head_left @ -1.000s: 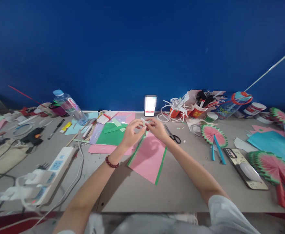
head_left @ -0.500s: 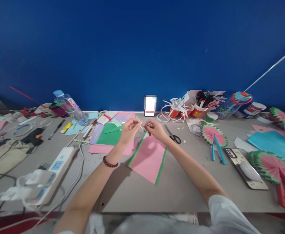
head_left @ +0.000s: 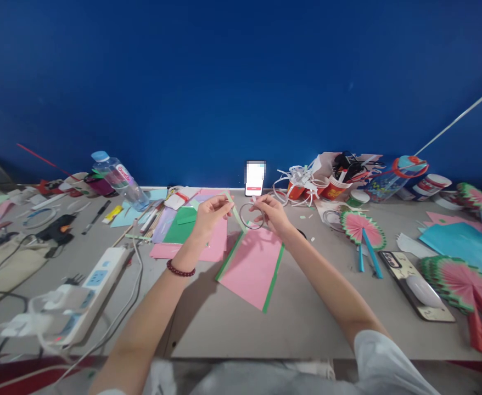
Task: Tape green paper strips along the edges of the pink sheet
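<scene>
One strip (head_left: 236, 214) in left hand (head_left: 211, 216), one ring (head_left: 241, 217) in right hand (head_left: 275, 215), three fans (head_left: 361, 225)

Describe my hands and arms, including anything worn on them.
Your left hand and right hand wear no gloves. A dark red beaded bracelet circles the left wrist; the right side has none. A short, pale right sleeve shows; only a sliver of the left sleeve appears at the bottom edge.
</scene>
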